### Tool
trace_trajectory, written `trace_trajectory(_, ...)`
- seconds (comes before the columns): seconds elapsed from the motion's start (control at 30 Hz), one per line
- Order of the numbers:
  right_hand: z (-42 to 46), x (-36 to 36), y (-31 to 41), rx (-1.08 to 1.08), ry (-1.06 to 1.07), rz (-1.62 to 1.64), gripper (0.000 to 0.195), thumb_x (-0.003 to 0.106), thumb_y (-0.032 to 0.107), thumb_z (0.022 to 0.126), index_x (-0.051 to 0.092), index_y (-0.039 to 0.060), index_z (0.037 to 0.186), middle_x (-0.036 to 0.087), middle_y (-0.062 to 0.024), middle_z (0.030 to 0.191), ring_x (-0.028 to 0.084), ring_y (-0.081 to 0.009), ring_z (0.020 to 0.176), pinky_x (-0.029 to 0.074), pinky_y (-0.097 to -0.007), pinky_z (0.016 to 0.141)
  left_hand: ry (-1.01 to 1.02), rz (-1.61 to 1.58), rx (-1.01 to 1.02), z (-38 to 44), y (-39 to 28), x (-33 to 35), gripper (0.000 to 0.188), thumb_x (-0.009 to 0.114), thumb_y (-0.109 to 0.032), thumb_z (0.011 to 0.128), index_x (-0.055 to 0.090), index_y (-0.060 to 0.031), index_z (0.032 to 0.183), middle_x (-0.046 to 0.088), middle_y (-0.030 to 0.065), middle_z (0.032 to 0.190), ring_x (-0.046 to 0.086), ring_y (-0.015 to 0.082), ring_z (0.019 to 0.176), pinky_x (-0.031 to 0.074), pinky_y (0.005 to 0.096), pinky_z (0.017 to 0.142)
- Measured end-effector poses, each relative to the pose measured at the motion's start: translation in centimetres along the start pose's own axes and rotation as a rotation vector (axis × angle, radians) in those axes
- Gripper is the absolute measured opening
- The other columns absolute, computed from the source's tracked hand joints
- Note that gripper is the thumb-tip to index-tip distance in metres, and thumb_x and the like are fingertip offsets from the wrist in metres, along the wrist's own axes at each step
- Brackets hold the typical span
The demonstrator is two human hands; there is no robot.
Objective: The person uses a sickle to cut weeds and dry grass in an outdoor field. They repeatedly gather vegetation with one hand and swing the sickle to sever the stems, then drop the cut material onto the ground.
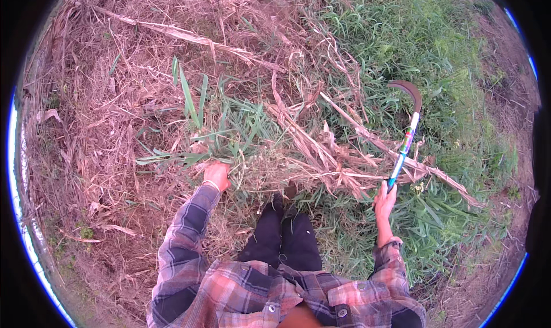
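Note:
My left hand [217, 175] is closed around a bunch of cut green grass [193, 158], whose blades fan out to the left and ahead of the fist. In my right hand [383, 201] is a sickle [404, 145], gripped at the lower end of its handle. Coloured wrapping covers that handle, and the dark curved blade [413, 93] points up and hooks to the left over green grass. Dry stalks [340, 168] lie between my hands, some passing behind the sickle handle. My fingers on the left are partly hidden by the grass.
Dry straw [107, 155] covers the ground to the left, with a long dry stalk [185, 35] across the far side. Dense standing grass [387, 39] grows on the right, beside a strip of bare soil [512, 82]. My legs [267, 237] are close below the stalks.

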State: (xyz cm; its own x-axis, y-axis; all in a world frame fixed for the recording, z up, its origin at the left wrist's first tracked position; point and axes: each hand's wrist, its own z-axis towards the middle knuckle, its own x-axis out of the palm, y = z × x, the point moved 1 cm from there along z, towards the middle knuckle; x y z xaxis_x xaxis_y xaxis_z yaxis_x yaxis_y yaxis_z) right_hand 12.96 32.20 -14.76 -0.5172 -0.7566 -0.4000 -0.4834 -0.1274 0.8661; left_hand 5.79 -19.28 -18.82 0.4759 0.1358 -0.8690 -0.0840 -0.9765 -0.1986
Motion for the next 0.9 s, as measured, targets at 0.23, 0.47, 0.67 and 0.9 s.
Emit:
trace_trajectory(0.23, 7.8, 18.2, -5.0, 0.400, 0.390, 0.292, 0.024, 0.050, 0.026, 0.091, 0.042, 0.0064, 0.080, 0.046, -0.0039, 0.054, 0.045, -0.0152, 0.039, 0.040, -0.0313, 0.034, -0.062, 0.141, 0.060, -7.4, -1.2, 5.3, 0.047, 0.080, -0.020, 0.049, 0.064, -0.0095, 0.091, 0.062, 0.0133, 0.093, 0.058, 0.0353, 0.094, 0.048, 0.0455, 0.077)
trace_trajectory(0.47, -19.4, 1.5, -13.0, 0.490, 0.705, -0.105, 0.014, 0.049, 0.023, 0.091, 0.041, 0.0127, 0.088, 0.041, -0.0002, 0.054, 0.037, -0.0107, 0.036, 0.036, -0.0275, 0.032, -0.213, 0.007, -0.182, -18.3, 0.7, -0.8, 0.026, 0.071, -0.016, 0.056, 0.061, -0.0040, 0.077, 0.059, 0.0191, 0.073, 0.059, 0.0388, 0.071, 0.048, 0.0472, 0.063)
trace_trajectory(0.67, -30.9, -12.7, -8.7, 0.088, 0.483, -0.571, 0.016, 0.060, 0.019, 0.086, 0.050, 0.0066, 0.088, 0.052, -0.0081, 0.057, 0.051, -0.0171, 0.046, 0.041, -0.0344, 0.043, -0.179, -0.050, -0.251, -26.1, 2.9, 3.5, 0.034, 0.076, -0.021, 0.052, 0.062, -0.0046, 0.078, 0.061, 0.0180, 0.072, 0.060, 0.0369, 0.071, 0.049, 0.0455, 0.064)
trace_trajectory(0.9, -19.6, -3.6, -5.5, -0.369, 0.679, -0.913, 0.028, 0.062, 0.028, 0.083, 0.046, 0.0057, 0.090, 0.054, -0.0202, 0.057, 0.055, -0.0413, 0.054, 0.040, -0.0474, 0.049, -0.003, 0.086, -0.538, -33.6, 6.7, 7.8, 0.030, 0.073, -0.026, 0.057, 0.063, -0.0059, 0.078, 0.062, 0.0161, 0.074, 0.062, 0.0336, 0.074, 0.051, 0.0432, 0.066)
